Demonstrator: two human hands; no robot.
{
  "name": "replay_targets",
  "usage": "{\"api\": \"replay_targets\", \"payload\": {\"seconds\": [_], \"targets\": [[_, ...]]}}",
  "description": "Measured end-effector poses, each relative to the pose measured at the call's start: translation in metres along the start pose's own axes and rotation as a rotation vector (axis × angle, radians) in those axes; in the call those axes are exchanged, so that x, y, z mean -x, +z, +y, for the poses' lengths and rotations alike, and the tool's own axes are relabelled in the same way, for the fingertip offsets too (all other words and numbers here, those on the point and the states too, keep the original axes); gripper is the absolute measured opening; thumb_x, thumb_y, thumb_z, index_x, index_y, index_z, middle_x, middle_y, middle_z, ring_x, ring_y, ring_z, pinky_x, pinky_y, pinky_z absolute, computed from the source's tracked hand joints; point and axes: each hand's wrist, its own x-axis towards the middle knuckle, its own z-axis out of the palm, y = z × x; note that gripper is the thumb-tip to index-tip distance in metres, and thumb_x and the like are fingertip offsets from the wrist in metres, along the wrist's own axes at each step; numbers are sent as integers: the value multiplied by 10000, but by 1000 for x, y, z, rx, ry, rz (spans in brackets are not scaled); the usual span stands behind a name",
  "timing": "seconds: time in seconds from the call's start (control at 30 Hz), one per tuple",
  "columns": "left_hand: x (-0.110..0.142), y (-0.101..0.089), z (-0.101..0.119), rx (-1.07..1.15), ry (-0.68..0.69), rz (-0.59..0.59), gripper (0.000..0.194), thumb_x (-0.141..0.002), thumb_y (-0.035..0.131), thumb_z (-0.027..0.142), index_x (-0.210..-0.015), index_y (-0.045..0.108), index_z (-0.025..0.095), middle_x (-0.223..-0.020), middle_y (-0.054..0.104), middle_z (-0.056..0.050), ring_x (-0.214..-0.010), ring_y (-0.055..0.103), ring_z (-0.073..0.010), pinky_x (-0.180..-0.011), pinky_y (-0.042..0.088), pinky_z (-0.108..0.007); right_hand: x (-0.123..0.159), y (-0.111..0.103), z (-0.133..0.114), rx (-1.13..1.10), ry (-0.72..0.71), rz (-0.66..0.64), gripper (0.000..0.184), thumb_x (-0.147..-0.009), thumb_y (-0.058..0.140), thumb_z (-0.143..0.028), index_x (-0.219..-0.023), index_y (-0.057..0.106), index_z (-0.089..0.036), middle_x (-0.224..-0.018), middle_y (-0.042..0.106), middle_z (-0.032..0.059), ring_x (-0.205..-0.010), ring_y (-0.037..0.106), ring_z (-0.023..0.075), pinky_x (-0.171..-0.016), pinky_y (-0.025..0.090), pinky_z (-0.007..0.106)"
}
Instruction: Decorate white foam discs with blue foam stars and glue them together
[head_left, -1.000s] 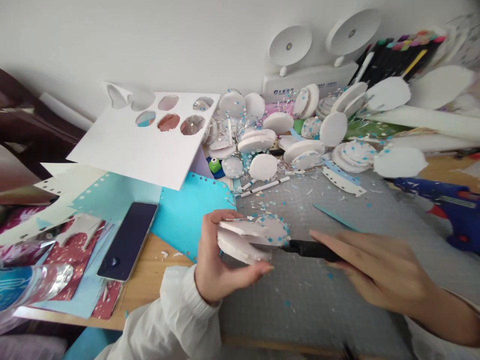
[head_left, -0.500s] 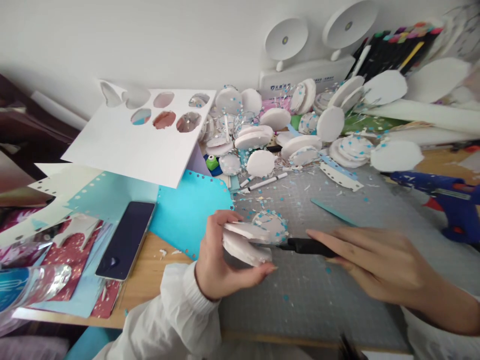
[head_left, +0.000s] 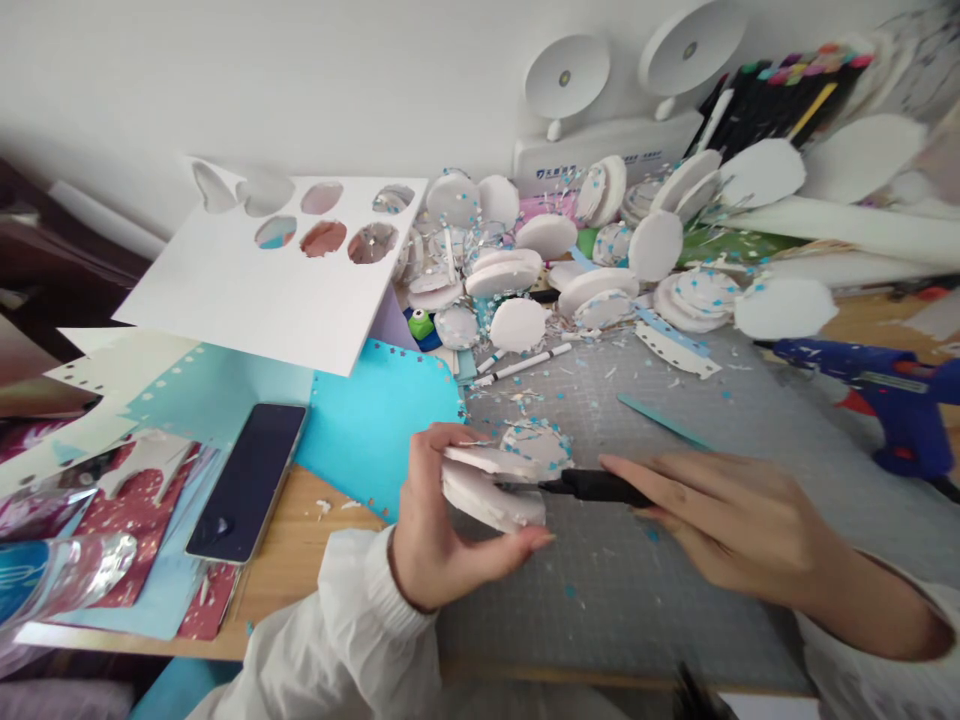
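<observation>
My left hand [head_left: 439, 525] is closed round a white foam disc [head_left: 491, 488] that is split edgewise into two layers, thumb below and fingers on top. My right hand [head_left: 731, 520] grips a black-handled knife [head_left: 592, 487] whose blade lies between the two layers. Just behind the disc a foam round dotted with blue confetti [head_left: 538, 442] rests on the grey cutting mat [head_left: 675, 580]. Both hands hover low over the mat's near left part.
A heap of white foam rounds [head_left: 585, 250] fills the back. A white sheet with oval holes [head_left: 277, 270], blue paper [head_left: 375, 420] and a dark phone [head_left: 247, 480] lie left. A blue glue gun [head_left: 885, 395] lies right. Markers [head_left: 525, 365] and scraps litter the mat.
The knife has slid a little further left into the split disc. My left hand keeps its hold. The view has shifted slightly.
</observation>
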Motion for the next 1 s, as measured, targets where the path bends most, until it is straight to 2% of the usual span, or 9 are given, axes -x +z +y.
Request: {"api": "replay_targets", "payload": {"seconds": [0.17,0.4,0.5,0.6,0.73,0.87,1.0], "targets": [[1,2,4,245,-87,12,634,-650,778,478,-1125,446,220,-1062,543,-91,-958,563,-256,-819,469,-396,-1,4,-4,-64,11,17,415,-930,467,-145,-1344,452,-177,-882,685,61,-723,645,153,-630,486,281],[-4,6,9,592,-142,-20,499,-749,696,483,-1089,435,226,-1030,563,-56,-879,574,-184,-729,502,-293,-5,8,-10,-54,14,82,412,-923,483,-125,-1332,460,-165,-941,696,78,-776,655,152,-670,493,277],[-3,6,9,681,-170,-36,503,-752,686,494,-1091,425,229,-1051,561,-62,-882,608,-204,-733,519,-318,-5,9,-11,-7,11,94,414,-918,487,-123,-1330,466,-164,-940,700,72,-767,657,151,-672,493,277],[-2,7,8,723,-193,-55,577,-733,704,499,-1148,399,240,-1137,538,-90,-973,626,-272,-813,532,-407,-4,10,-12,42,14,105,426,-908,500,-113,-1330,471,-165,-952,703,71,-788,660,158,-691,491,281],[-2,8,9,754,-226,-17,736,-695,746,485,-1265,345,251,-1353,405,-144,-1164,547,-349,-925,500,-472,-3,11,-13,95,30,121,431,-894,535,-118,-1320,488,-166,-931,707,62,-775,658,161,-690,479,285],[-3,7,12,665,-270,-21,737,-662,799,394,-1242,374,232,-1288,491,-143,-1179,544,-331,-974,470,-456,-3,13,-13,100,44,125,435,-884,567,-136,-1313,499,-174,-938,710,54,-767,659,157,-693,472,285],[-5,5,14,635,-334,-21,698,-682,778,391,-1237,397,206,-1236,568,-159,-1119,591,-335,-949,490,-454,-3,14,-14,106,50,130,398,-883,572,-138,-1275,530,-188,-953,713,50,-780,660,155,-711,472,283]]}}
